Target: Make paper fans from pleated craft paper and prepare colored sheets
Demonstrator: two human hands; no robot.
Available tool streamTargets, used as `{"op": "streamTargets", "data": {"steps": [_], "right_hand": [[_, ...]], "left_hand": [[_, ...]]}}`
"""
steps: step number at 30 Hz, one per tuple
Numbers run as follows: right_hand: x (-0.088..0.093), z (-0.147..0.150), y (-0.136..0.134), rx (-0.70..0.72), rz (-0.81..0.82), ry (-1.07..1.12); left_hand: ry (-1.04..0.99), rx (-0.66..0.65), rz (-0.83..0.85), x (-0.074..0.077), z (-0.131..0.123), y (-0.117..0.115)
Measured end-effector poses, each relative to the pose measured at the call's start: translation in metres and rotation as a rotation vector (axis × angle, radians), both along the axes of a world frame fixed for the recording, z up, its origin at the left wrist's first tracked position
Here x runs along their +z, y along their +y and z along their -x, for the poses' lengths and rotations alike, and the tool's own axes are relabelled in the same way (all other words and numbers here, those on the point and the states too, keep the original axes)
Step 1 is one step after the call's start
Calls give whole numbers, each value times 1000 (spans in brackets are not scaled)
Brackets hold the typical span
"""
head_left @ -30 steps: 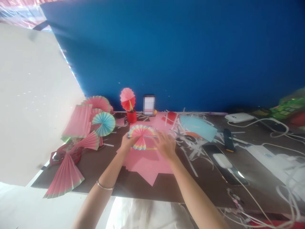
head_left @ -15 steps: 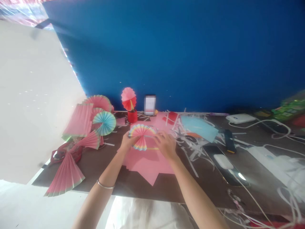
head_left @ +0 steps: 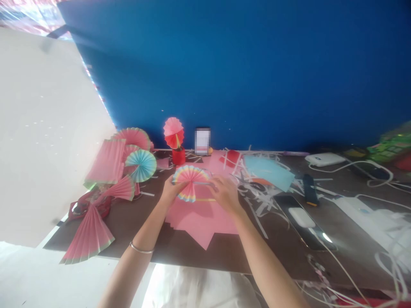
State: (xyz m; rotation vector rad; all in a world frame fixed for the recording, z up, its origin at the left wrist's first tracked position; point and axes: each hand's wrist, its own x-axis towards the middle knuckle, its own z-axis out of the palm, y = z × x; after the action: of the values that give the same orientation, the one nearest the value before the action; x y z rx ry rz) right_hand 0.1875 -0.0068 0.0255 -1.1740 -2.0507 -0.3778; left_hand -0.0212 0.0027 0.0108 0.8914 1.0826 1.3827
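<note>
A pleated paper fan [head_left: 192, 174], pink with a pale rainbow border, is spread in a partial circle between my hands. My left hand [head_left: 170, 190] grips its left side, the thumb lying across the folds. At the fan's right end, the fingers of my right hand [head_left: 224, 192] are pinched on its edge. Pink paper sheets [head_left: 205, 222] lie beneath the fan, with a thin yellow strip [head_left: 205, 199] just under it.
To the left sit folded pink fans [head_left: 90, 235] and a blue pleated fan [head_left: 141, 165]. Behind stands a red pot [head_left: 178, 156] with a paper flower. Paper scraps [head_left: 266, 196], blue paper [head_left: 268, 169], a phone [head_left: 298, 222] and white cables [head_left: 394, 273] spread rightward.
The fan's right side has lifted and shifted slightly, and its lower pleats sit a little differently. Both hands keep hold, the right one having moved a touch right.
</note>
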Motion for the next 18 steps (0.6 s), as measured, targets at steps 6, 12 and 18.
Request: {"op": "streamTargets", "data": {"steps": [6, 12, 18], "right_hand": [[-5, -1, 2, -9, 30, -10], [-6, -2, 3, -33, 151, -33], [0, 3, -2, 13, 304, -22]], "left_hand": [[-27, 4, 12, 3, -1, -1], [-22, 3, 14, 1, 0, 0], [-4, 23, 9, -1, -1, 2]]}}
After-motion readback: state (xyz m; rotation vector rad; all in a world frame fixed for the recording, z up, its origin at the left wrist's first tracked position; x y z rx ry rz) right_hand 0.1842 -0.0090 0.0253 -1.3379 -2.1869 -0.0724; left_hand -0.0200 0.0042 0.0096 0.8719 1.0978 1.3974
